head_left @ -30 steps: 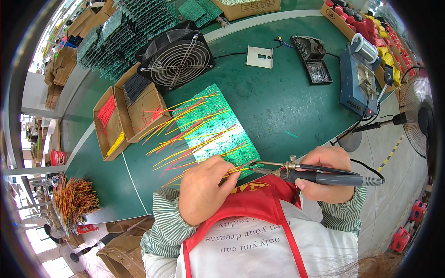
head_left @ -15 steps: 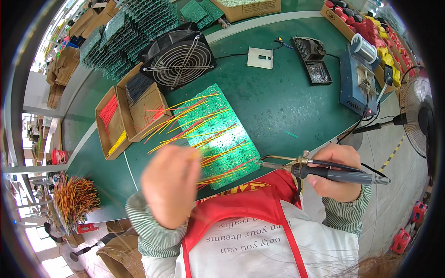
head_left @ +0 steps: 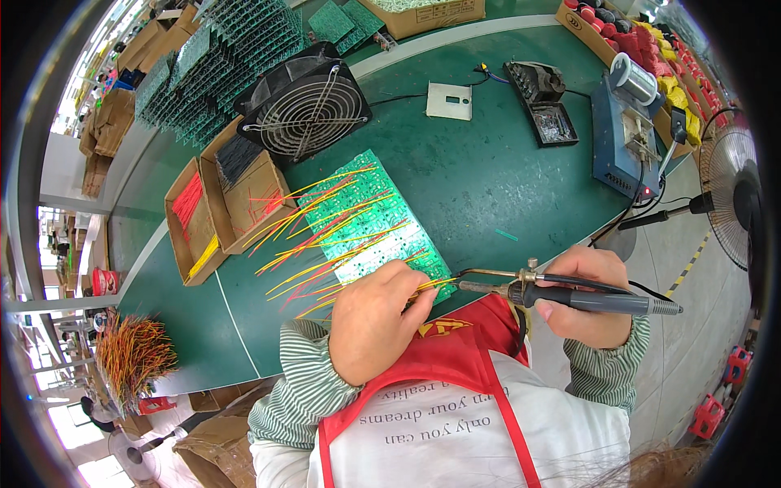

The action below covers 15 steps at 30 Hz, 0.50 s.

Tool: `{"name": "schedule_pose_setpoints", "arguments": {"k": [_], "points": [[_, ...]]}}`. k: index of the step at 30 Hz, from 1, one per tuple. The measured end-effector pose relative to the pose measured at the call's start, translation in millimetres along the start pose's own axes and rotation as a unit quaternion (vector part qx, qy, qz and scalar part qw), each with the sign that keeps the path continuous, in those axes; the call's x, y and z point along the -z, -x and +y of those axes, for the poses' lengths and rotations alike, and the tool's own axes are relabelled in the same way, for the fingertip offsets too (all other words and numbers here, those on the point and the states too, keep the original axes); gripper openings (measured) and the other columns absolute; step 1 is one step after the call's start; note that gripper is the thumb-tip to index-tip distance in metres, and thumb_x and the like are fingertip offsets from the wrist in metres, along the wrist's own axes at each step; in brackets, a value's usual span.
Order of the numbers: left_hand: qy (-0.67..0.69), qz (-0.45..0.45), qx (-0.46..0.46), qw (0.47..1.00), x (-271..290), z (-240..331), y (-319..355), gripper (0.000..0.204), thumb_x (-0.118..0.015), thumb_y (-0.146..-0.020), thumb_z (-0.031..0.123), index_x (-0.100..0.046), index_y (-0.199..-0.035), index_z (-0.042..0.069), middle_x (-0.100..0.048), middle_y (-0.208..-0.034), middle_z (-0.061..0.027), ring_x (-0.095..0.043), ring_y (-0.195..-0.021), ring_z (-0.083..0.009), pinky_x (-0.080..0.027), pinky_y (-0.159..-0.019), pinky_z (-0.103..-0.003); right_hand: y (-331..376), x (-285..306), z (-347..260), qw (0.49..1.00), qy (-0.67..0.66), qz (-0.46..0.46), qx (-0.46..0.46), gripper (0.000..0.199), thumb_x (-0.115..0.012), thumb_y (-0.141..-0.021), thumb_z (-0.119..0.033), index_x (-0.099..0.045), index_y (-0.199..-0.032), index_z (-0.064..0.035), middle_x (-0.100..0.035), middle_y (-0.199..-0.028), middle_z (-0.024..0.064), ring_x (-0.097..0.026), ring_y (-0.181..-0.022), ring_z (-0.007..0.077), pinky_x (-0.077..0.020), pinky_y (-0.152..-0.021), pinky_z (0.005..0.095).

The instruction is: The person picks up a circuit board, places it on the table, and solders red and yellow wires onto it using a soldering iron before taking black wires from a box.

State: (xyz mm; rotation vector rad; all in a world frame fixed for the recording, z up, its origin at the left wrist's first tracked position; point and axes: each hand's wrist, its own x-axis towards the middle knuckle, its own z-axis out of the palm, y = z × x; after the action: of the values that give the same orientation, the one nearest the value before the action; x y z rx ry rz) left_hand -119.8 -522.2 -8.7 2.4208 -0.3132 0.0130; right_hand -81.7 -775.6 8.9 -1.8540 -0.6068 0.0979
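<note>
A green circuit board (head_left: pixel 370 213) lies on the green bench with many yellow and red wires (head_left: pixel 321 236) sticking out of it toward the left. My left hand (head_left: pixel 376 319) rests at the board's near edge, its fingers pinching a yellow wire there. My right hand (head_left: pixel 583 297) grips a dark soldering iron (head_left: pixel 569 297) held level, its tip pointing left at the board's near right corner beside my left fingers.
Cardboard trays of red, yellow and black wire (head_left: pixel 220 203) sit left of the board, a black fan (head_left: pixel 303 106) behind them. A blue soldering station (head_left: pixel 622 134), an iron stand (head_left: pixel 541 102), stacked green boards (head_left: pixel 228 57) and a wire bundle (head_left: pixel 134 354) surround the bench.
My left hand swung out to the left half a second ago and has come back to the board's near edge. The soldering iron has stayed almost still.
</note>
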Motion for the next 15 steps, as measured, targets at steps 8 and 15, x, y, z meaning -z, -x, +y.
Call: {"name": "schedule_pose_setpoints", "arguments": {"k": [8,15], "points": [[0.003,0.015,-0.001,1.0,-2,0,1,0.01,-0.07,-0.074,0.008,-0.064,-0.079,0.002,-0.058,-0.073,-0.0086,-0.055,-0.057,-0.0226,-0.044,-0.052,-0.032,2,3,0,1.0,-0.006,0.011,0.0,0.019,-0.072,-0.065,-0.008,-0.058,-0.076,-0.002,-0.059,-0.059,0.0024,-0.054,-0.046,0.0082,-0.0403,-0.045,0.0215],[0.043,0.007,0.008,0.999,20,-3,5,0.009,-0.069,-0.076,0.007,-0.065,-0.082,0.001,-0.059,-0.072,-0.0085,-0.056,-0.059,-0.0181,-0.044,-0.053,-0.03,-1,8,-4,0.998,-0.038,0.01,-0.044,0.019,-0.071,-0.068,-0.009,-0.058,-0.079,-0.0011,-0.061,-0.062,0.0023,-0.056,-0.05,0.0072,-0.0428,-0.048,0.0212]]}}
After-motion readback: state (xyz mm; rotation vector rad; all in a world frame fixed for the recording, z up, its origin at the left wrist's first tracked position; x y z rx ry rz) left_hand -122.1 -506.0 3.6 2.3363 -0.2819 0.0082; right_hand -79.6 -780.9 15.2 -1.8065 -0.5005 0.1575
